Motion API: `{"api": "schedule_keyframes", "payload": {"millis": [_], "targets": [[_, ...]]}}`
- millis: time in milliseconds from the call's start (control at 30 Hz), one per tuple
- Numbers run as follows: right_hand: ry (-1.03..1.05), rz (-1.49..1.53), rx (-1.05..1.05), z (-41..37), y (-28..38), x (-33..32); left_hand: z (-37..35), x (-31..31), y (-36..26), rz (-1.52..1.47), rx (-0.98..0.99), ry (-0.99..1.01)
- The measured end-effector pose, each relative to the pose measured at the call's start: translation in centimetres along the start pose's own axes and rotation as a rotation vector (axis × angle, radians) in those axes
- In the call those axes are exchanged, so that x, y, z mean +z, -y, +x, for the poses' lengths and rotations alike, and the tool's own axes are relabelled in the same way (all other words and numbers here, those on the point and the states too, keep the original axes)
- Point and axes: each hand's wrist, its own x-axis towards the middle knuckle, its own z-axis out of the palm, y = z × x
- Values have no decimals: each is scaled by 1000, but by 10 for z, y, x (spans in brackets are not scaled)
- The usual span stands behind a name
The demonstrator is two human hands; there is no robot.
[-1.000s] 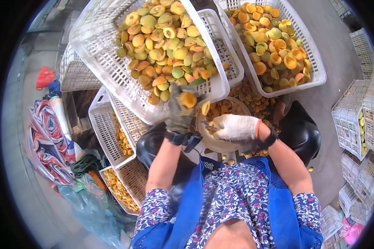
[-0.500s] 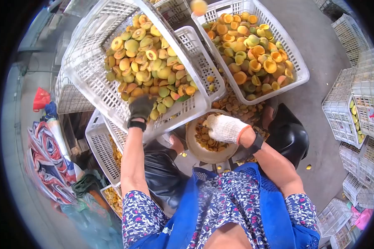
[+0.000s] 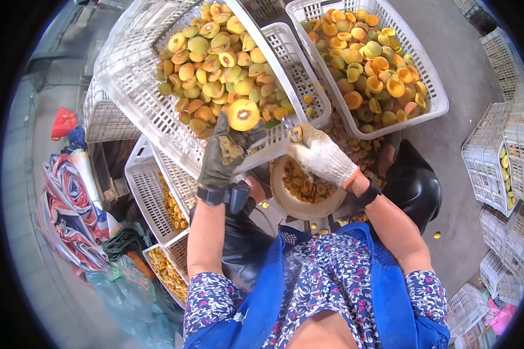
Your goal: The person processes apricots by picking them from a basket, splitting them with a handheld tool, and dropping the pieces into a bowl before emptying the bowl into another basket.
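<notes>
My left hand [image 3: 220, 157], in a dark glove, is closed around the edge of a halved peach [image 3: 253, 121]. The cut side faces up, with the stone area at its centre. In a white knitted glove, my right hand [image 3: 323, 156] grips a small metal tool [image 3: 287, 123] whose tip points toward the peach half; the rest of it is hidden by the fingers. Behind my left hand, a tilted white crate [image 3: 140, 113] holds many halved peaches. Below my right hand stands a round bowl [image 3: 308, 214] with stones and scraps in it.
At the upper right, a white crate [image 3: 439, 104] holds hollowed peach halves. Lower crates [image 3: 142, 198] with orange pieces stand at the left. Stacked crates [image 3: 483, 166] line the right side. A striped sheet [image 3: 70, 215] lies at far left.
My left hand has come up out of the peach pile with a halved peach. My right hand has risen from the bowl toward it, and the tool's tip now shows. The view has shifted slightly.
</notes>
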Motion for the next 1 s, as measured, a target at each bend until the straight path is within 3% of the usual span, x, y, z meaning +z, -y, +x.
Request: {"api": "schedule_keyframes", "payload": {"millis": [67, 200, 267, 367, 467, 667, 800, 867, 900, 967, 1000], "targets": [[-269, -264, -446, 7, -19, 12, -7, 18, 18, 23, 83, 6], [-308, -389, -539, 16, -44, 22, -13, 30, 42, 140, 216, 3], [-362, -765, -714, 17, -49, 25, -17, 37, 47, 172, 206, 7], [-406, -852, -753, 18, -53, 28, -21, 53, 56, 476, 370, 17], [-389, -840, -594, 15, -51, 37, -12, 49, 67, 366, 374, 20], [-354, -837, -722, 18, -56, 33, -8, 43, 75, 364, 411, 35], [-270, -755, -647, 21, -51, 31, -3, 34, 83, 321, 391, 31], [-161, -101, -251, 22, -40, 31, 1, 27, 86, 262, 403, 52], [-162, -100, -250, 18, -34, 28, 1, 23, 85, 263, 401, 53], [24, -28, 70, 15, -21, 20, 5, 20, 77, 342, 338, 110], [28, -30, 68, 15, -23, 23, 7, 20, 77, 342, 342, 107]]}}
